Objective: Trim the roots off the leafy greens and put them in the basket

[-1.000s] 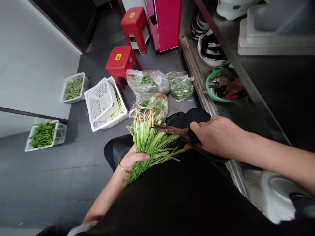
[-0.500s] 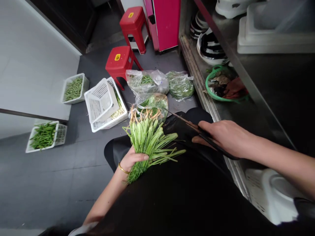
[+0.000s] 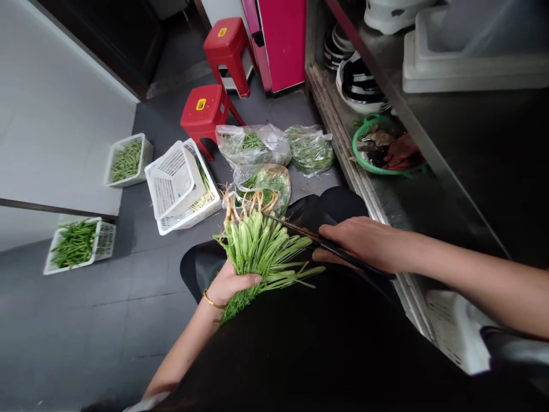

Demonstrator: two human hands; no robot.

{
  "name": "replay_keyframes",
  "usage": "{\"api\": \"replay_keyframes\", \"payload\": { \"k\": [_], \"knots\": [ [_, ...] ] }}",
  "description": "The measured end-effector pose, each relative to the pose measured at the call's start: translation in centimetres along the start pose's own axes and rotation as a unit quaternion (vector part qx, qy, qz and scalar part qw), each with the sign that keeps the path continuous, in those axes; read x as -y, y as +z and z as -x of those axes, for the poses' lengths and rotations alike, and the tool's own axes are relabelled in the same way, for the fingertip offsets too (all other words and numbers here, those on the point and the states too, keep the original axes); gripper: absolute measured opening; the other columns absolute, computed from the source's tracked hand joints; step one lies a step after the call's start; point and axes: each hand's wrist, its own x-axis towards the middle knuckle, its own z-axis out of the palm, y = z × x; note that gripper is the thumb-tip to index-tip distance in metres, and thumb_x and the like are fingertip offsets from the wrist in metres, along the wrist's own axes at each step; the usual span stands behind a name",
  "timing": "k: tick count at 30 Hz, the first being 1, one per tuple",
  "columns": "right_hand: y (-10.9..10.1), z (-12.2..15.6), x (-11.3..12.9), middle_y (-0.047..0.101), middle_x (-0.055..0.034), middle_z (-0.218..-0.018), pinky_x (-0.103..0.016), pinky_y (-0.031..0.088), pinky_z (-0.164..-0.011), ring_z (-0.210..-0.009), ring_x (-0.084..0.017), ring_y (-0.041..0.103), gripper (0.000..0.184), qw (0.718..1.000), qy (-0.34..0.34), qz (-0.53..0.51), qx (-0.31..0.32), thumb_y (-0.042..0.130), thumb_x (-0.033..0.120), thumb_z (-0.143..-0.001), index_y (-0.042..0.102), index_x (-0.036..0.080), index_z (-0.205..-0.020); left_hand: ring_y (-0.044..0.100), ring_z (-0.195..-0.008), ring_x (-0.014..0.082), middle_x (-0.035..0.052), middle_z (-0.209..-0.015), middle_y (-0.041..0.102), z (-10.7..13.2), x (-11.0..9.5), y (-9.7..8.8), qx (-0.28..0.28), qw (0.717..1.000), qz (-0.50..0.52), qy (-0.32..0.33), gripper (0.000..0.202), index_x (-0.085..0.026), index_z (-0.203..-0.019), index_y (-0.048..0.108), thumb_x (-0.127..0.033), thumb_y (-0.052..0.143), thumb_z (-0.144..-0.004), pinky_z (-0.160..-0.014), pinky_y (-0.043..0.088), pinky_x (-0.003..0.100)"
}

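Observation:
My left hand (image 3: 231, 283) is closed round a bunch of green-stemmed herbs (image 3: 253, 240). Its pale brown roots point away from me, and feathery leaves hang below my fist. Some stems fan out to the right. In my right hand (image 3: 362, 243) is a slim knife (image 3: 295, 228) with a dark, rust-coloured blade and a black handle. The blade's tip lies at the base of the roots; whether it has cut in cannot be made out. Just beyond the bunch, a clear plastic bag (image 3: 274, 182) with greens in it sits on the floor.
More bagged greens (image 3: 309, 150) lie ahead, near two red stools (image 3: 201, 114). To the left stand stacked white baskets (image 3: 171, 183), a tub of green beans (image 3: 126, 160) and a basket of green vegetables (image 3: 75, 243). A metal shelf (image 3: 429, 143) with a green basket (image 3: 375, 167) borders my right side.
My right hand has moved left and slightly down with the knife, bringing the blade from beside the bunch to its root end. My left hand keeps its hold on the bunch.

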Motion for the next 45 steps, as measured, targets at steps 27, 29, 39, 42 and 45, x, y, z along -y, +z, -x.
{"api": "replay_keyframes", "payload": {
  "k": [27,29,39,42,45],
  "knots": [
    [-1.0,2.1,-2.7,0.059,-0.0021,-0.062,-0.027,0.028,-0.051,-0.053,-0.017,0.054,0.046,0.999,0.021,-0.009,0.038,0.034,0.064,-0.086,0.053,0.022,-0.081,0.062,-0.076,0.0248,0.0047,-0.08,0.071,0.1,0.7,-0.9,0.016,0.997,-0.078,0.007,0.031,-0.019,-0.082,0.072,-0.018,0.077,-0.052,-0.076,0.051,0.036],
    [-1.3,2.0,-2.9,0.06,-0.0021,-0.065,-0.027,0.028,-0.051,-0.054,-0.017,0.054,0.046,0.999,0.014,-0.005,0.037,0.035,0.064,-0.085,0.054,0.022,-0.082,0.062,-0.076,0.0248,0.0037,-0.08,0.071,0.1,0.6,-0.9,0.026,0.996,-0.088,0.005,0.031,-0.02,-0.081,0.072,-0.017,0.077,-0.051,-0.077,0.051,0.036],
    [-0.4,2.6,-3.4,0.051,0.0006,-0.054,-0.027,0.022,-0.048,-0.049,-0.015,0.05,0.046,0.999,0.016,0.022,0.02,0.04,0.067,-0.082,0.049,0.023,-0.072,0.065,-0.083,0.0278,0.0043,-0.079,0.072,0.4,1.6,-0.7,-0.093,0.995,-0.003,-0.035,0.036,-0.015,-0.08,0.072,-0.027,0.081,-0.047,-0.088,0.049,0.04],
    [0.4,2.6,-3.6,0.053,-0.0005,-0.054,-0.028,0.022,-0.049,-0.054,-0.018,0.056,0.042,0.999,0.031,0.036,-0.017,0.04,0.062,-0.085,0.05,0.023,-0.075,0.065,-0.082,0.0282,0.0063,-0.084,0.073,0.4,1.8,-0.8,-0.073,0.996,-0.029,-0.037,0.039,-0.016,-0.084,0.072,-0.028,0.081,-0.048,-0.087,0.05,0.044],
    [0.2,3.0,-3.3,0.054,-0.0009,-0.055,-0.027,0.023,-0.049,-0.055,-0.019,0.058,0.038,0.998,0.043,0.025,-0.041,0.037,0.058,-0.088,0.05,0.023,-0.079,0.065,-0.08,0.0274,0.007,-0.083,0.074,0.4,1.8,-0.9,-0.049,0.997,-0.044,-0.028,0.035,-0.017,-0.082,0.072,-0.031,0.081,-0.051,-0.085,0.051,0.044]
  ]
}}
